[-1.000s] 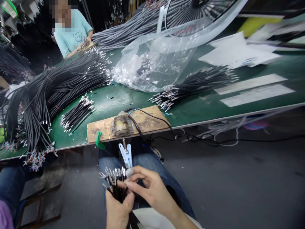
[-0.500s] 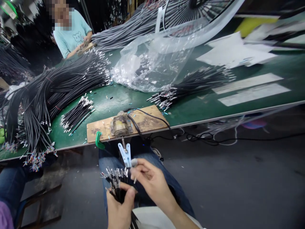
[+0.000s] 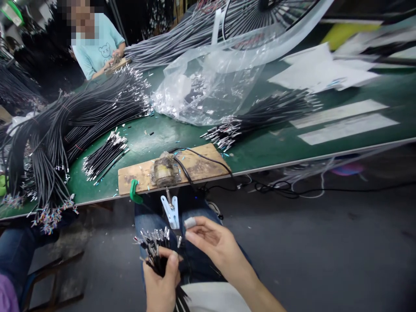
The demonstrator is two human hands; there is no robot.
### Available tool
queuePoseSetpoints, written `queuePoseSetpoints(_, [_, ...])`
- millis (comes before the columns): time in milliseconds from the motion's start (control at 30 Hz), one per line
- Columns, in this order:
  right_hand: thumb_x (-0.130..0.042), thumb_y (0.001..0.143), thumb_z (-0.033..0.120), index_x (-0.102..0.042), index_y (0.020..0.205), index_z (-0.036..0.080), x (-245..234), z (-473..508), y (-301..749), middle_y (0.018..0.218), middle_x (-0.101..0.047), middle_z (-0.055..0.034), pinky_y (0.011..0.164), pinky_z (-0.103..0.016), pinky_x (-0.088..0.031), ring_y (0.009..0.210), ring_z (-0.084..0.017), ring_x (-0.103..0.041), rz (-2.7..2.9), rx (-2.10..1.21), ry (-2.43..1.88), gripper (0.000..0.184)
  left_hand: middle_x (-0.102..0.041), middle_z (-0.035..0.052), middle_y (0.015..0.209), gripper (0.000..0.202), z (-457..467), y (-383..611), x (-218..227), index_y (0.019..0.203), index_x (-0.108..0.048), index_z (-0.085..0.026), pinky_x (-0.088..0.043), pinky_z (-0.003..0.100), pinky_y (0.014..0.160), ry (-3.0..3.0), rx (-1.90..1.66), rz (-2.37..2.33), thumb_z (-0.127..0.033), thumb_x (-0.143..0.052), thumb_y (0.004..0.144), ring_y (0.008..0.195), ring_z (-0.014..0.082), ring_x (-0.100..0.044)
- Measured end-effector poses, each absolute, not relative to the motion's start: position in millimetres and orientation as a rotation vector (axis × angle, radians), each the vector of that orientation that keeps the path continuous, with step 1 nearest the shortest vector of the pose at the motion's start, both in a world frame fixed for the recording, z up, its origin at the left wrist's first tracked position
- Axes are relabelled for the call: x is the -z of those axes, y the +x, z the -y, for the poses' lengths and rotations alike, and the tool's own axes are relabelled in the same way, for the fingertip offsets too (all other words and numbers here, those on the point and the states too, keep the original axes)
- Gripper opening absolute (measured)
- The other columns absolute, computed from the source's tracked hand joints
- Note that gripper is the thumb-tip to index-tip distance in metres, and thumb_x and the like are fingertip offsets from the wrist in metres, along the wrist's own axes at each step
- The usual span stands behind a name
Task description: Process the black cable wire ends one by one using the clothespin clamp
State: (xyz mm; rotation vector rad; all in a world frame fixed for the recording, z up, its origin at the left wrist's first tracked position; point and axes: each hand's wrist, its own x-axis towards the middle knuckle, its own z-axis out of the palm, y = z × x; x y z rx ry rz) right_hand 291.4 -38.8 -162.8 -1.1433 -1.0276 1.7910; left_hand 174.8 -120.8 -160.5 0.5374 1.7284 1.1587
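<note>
Just below the blue clip, the left hand is curled tight around a bunch of black wires; fingers hide its middle, and its bottom end is cut off from view. Below the clip and to its right, the right hand has thumb and finger a little apart, holding nothing. The edge of the counter is above the clip; bare floor lies right of it.

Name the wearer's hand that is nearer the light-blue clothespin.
Right. The right hand is just to the lower right of the clothespin, apart from it; the left hand, gripping black cables, is farther below.
</note>
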Motion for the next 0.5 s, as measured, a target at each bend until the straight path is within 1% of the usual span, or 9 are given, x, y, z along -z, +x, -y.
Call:
queuePoseSetpoints(67, [-0.069,0.067,0.039,-0.062,0.068,0.015,162,40,289,0.060,-0.055,-0.0005,0.054,-0.023,-0.043,0.057,-0.012,-0.050,1.213,-1.760,-1.119,0.024,-0.042,-0.0021,0.042,0.041,121,173,158,0.060,-0.062,-0.014,-0.033,0.021,0.041,0.570,-1.171,-1.757,-0.055,-0.065,0.065,0.041,0.0082,-0.038])
queuePoseSetpoints(133, [-0.059,0.077,0.036,-0.056,0.056,0.015,160,44,286,0.057,-0.049,0.0001,0.050,-0.023,-0.037,0.054,-0.011,-0.044,1.419,-1.659,-1.077,0.029,-0.050,0.0007,0.048,0.037,120,171,155,0.057,-0.065,-0.014,-0.040,0.022,0.049,0.599,-1.182,-1.778,-0.051,-0.067,0.065,0.048,0.0107,-0.045])
queuePoseSetpoints(200, [-0.049,0.085,0.030,-0.049,0.052,0.016,157,49,280,0.056,-0.046,-0.0003,0.049,-0.023,-0.035,0.053,-0.011,-0.043,1.525,-1.481,-1.058,0.035,-0.057,0.0031,0.055,0.036,119,172,154,0.057,-0.066,-0.014,-0.044,0.024,0.057,0.607,-1.192,-1.783,-0.049,-0.069,0.063,0.056,0.0137,-0.051])
queuePoseSetpoints(233, [-0.046,0.087,0.027,-0.047,0.053,0.017,156,52,278,0.057,-0.046,-0.0005,0.050,-0.023,-0.035,0.054,-0.012,-0.043,1.543,-1.372,-1.053,0.035,-0.057,0.0034,0.057,0.036,119,173,154,0.058,-0.066,-0.015,-0.044,0.024,0.058,0.600,-1.195,-1.774,-0.050,-0.069,0.063,0.058,0.0143,-0.052])
queuePoseSetpoints(300, [-0.044,0.087,0.019,-0.045,0.057,0.017,154,57,272,0.058,-0.046,-0.0007,0.054,-0.024,-0.037,0.056,-0.013,-0.045,1.538,-1.143,-1.039,0.030,-0.052,0.0011,0.051,0.038,117,176,155,0.061,-0.063,-0.016,-0.041,0.024,0.050,0.564,-1.191,-1.729,-0.053,-0.067,0.064,0.050,0.0121,-0.047])
queuePoseSetpoints(367, [-0.043,0.087,0.014,-0.046,0.062,0.017,155,60,268,0.060,-0.048,-0.0011,0.058,-0.025,-0.040,0.060,-0.013,-0.047,1.498,-1.006,-1.003,0.025,-0.037,-0.0037,0.041,0.044,116,180,156,0.061,-0.056,-0.017,-0.031,0.022,0.041,0.515,-1.178,-1.655,-0.060,-0.062,0.066,0.039,0.0080,-0.034])
queuePoseSetpoints(433, [-0.042,0.087,0.013,-0.047,0.063,0.017,156,61,265,0.061,-0.049,-0.0014,0.058,-0.025,-0.041,0.060,-0.014,-0.049,1.453,-1.026,-0.951,0.024,-0.025,-0.0067,0.039,0.050,114,182,157,0.059,-0.049,-0.019,-0.023,0.021,0.038,0.466,-1.169,-1.574,-0.067,-0.057,0.066,0.035,0.0054,-0.023])
queuePoseSetpoints(500, [-0.043,0.088,0.017,-0.047,0.061,0.017,159,59,266,0.060,-0.049,-0.0017,0.054,-0.024,-0.041,0.058,-0.013,-0.049,1.413,-1.138,-0.898,0.027,-0.021,-0.0074,0.039,0.053,112,183,157,0.057,-0.044,-0.019,-0.020,0.020,0.037,0.427,-1.167,-1.504,-0.070,-0.055,0.065,0.035,0.0042,-0.019])
